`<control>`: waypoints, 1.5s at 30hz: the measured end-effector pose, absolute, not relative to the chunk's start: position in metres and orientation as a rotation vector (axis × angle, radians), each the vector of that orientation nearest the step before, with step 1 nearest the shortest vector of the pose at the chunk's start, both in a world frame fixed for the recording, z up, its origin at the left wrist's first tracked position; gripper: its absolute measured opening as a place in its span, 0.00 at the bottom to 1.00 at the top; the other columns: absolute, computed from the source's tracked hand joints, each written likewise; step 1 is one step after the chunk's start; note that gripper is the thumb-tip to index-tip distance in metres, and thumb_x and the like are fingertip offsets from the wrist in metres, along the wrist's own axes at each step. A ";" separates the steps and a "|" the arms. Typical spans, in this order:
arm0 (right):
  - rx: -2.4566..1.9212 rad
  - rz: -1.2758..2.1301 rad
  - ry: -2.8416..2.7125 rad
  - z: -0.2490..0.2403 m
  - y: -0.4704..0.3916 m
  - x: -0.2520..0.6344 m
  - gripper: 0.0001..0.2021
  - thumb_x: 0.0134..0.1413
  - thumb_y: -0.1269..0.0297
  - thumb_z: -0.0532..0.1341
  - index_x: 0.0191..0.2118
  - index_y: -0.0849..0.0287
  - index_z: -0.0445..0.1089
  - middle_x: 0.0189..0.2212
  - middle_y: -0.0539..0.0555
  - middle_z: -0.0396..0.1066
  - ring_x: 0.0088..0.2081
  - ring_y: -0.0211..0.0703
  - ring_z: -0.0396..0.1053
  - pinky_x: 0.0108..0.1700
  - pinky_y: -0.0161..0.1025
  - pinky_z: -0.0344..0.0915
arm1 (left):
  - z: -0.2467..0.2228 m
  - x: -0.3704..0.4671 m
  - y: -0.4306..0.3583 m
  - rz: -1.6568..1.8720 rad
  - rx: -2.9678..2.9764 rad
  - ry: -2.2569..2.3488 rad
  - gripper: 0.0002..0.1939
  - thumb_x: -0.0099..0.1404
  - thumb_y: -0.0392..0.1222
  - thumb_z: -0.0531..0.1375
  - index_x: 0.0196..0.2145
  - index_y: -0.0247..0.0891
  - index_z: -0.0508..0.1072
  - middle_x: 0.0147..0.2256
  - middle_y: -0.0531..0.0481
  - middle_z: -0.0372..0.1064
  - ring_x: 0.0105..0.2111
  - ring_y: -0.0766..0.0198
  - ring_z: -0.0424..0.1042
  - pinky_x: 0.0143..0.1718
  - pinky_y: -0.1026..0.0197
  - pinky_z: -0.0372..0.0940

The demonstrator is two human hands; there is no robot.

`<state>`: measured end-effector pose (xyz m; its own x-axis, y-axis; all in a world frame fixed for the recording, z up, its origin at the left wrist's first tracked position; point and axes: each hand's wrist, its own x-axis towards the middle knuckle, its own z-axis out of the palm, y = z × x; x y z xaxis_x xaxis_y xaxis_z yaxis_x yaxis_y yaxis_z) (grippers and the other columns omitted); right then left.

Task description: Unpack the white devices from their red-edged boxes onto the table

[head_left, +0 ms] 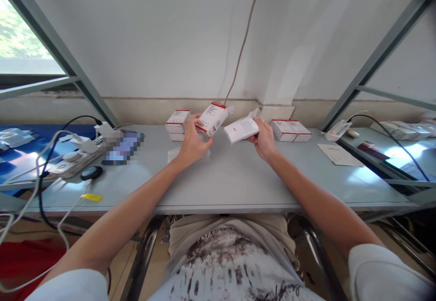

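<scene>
My left hand [195,141] is closed around a small white box with red edges [213,118], tilted above the table. To its right, my right hand [264,138] grips a plain white box with a small red mark [241,129] by its right end. Clear plastic wrap [252,114] shows behind that white box. Under my left wrist lies a crumpled clear plastic bag [173,154], partly hidden by the arm. Red-and-white boxes [177,118] are stacked just behind my left hand, and more boxes of that kind [290,130] stand right of my right hand.
A grey table [231,183] spans the front, with a wall behind. On the left are a phone [124,148], a power strip [78,161], a round black device [91,173] and loose cables. A paper booklet [339,155] lies right, near a metal frame post [378,51].
</scene>
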<state>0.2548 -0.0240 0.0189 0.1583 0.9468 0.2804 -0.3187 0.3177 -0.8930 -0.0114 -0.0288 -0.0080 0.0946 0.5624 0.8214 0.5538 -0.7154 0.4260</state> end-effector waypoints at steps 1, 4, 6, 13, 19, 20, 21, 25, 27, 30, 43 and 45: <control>-0.778 1.064 -1.012 0.020 -0.024 0.255 0.24 0.58 0.42 0.73 0.30 0.54 0.64 0.23 0.43 0.58 0.20 0.31 0.53 0.18 0.32 0.46 | -0.008 -0.011 -0.029 1.716 2.344 1.170 0.34 0.62 0.37 0.70 0.61 0.45 0.59 0.68 0.36 0.59 0.70 0.42 0.62 0.70 0.34 0.61; -0.755 1.085 -1.006 0.021 -0.025 0.255 0.25 0.58 0.43 0.73 0.29 0.54 0.63 0.22 0.43 0.56 0.20 0.31 0.51 0.18 0.31 0.45 | -0.008 -0.011 -0.030 1.656 2.423 1.143 0.40 0.62 0.35 0.67 0.67 0.46 0.55 0.68 0.35 0.59 0.70 0.41 0.61 0.72 0.34 0.58; -0.750 1.087 -0.986 0.021 -0.025 0.256 0.25 0.57 0.44 0.74 0.29 0.54 0.62 0.21 0.43 0.56 0.19 0.31 0.50 0.18 0.31 0.45 | -0.007 -0.010 -0.031 1.621 2.479 1.143 0.42 0.61 0.32 0.66 0.68 0.45 0.55 0.68 0.35 0.60 0.70 0.40 0.61 0.72 0.34 0.57; -0.748 1.058 -0.945 0.021 -0.022 0.259 0.24 0.55 0.44 0.74 0.27 0.54 0.64 0.19 0.43 0.54 0.18 0.31 0.51 0.17 0.32 0.44 | -0.006 -0.006 -0.041 1.444 2.528 1.451 0.38 0.57 0.26 0.61 0.65 0.45 0.64 0.67 0.40 0.64 0.67 0.38 0.60 0.66 0.31 0.56; -0.757 1.033 -0.847 0.025 -0.021 0.262 0.24 0.53 0.45 0.75 0.28 0.54 0.64 0.20 0.42 0.57 0.18 0.29 0.52 0.17 0.30 0.44 | -0.003 -0.009 -0.041 1.468 2.631 1.312 0.40 0.63 0.25 0.58 0.71 0.45 0.60 0.68 0.39 0.59 0.68 0.42 0.58 0.72 0.34 0.55; -0.759 1.031 -0.833 0.025 -0.021 0.263 0.24 0.53 0.45 0.75 0.28 0.54 0.63 0.20 0.42 0.57 0.18 0.29 0.52 0.17 0.31 0.44 | -0.004 -0.010 -0.040 1.471 2.643 1.299 0.42 0.63 0.25 0.58 0.72 0.45 0.58 0.68 0.38 0.58 0.69 0.42 0.58 0.72 0.34 0.54; -0.762 1.030 -0.824 0.026 -0.021 0.264 0.24 0.53 0.46 0.75 0.28 0.54 0.63 0.20 0.42 0.57 0.18 0.29 0.52 0.17 0.31 0.44 | -0.004 -0.011 -0.039 1.471 2.648 1.295 0.44 0.62 0.25 0.58 0.74 0.46 0.57 0.68 0.38 0.58 0.69 0.42 0.57 0.73 0.33 0.54; -0.782 1.027 -0.838 0.026 -0.020 0.265 0.23 0.54 0.46 0.73 0.28 0.54 0.63 0.21 0.42 0.58 0.18 0.30 0.52 0.18 0.32 0.44 | -0.008 -0.011 -0.037 1.500 2.625 1.302 0.48 0.59 0.27 0.61 0.75 0.47 0.58 0.65 0.37 0.56 0.68 0.39 0.58 0.71 0.30 0.57; -0.806 1.011 -0.867 0.024 -0.020 0.264 0.22 0.55 0.46 0.73 0.27 0.54 0.63 0.21 0.43 0.57 0.18 0.31 0.51 0.18 0.32 0.45 | -0.008 -0.011 -0.038 1.504 2.624 1.293 0.47 0.58 0.27 0.62 0.73 0.47 0.60 0.65 0.37 0.55 0.67 0.39 0.59 0.70 0.31 0.58; -0.854 0.952 -0.913 0.022 -0.021 0.260 0.23 0.55 0.44 0.72 0.27 0.53 0.63 0.20 0.42 0.55 0.19 0.33 0.52 0.18 0.33 0.48 | -0.006 -0.010 -0.042 1.469 2.658 1.262 0.44 0.59 0.29 0.62 0.72 0.47 0.61 0.65 0.37 0.56 0.66 0.39 0.60 0.69 0.31 0.59; -0.909 0.407 -1.356 0.015 -0.023 0.263 0.19 0.65 0.40 0.66 0.36 0.51 0.75 0.35 0.52 0.72 0.40 0.46 0.68 0.45 0.42 0.70 | -0.004 -0.002 -0.052 1.411 2.724 1.119 0.40 0.66 0.44 0.70 0.71 0.47 0.62 0.62 0.37 0.66 0.61 0.39 0.67 0.66 0.35 0.61; -0.906 0.392 -1.417 0.014 -0.026 0.260 0.15 0.65 0.44 0.67 0.41 0.51 0.77 0.39 0.53 0.76 0.43 0.48 0.71 0.50 0.45 0.71 | -0.004 0.003 -0.056 1.424 2.735 1.108 0.39 0.65 0.43 0.71 0.70 0.47 0.63 0.61 0.37 0.67 0.60 0.39 0.68 0.65 0.35 0.62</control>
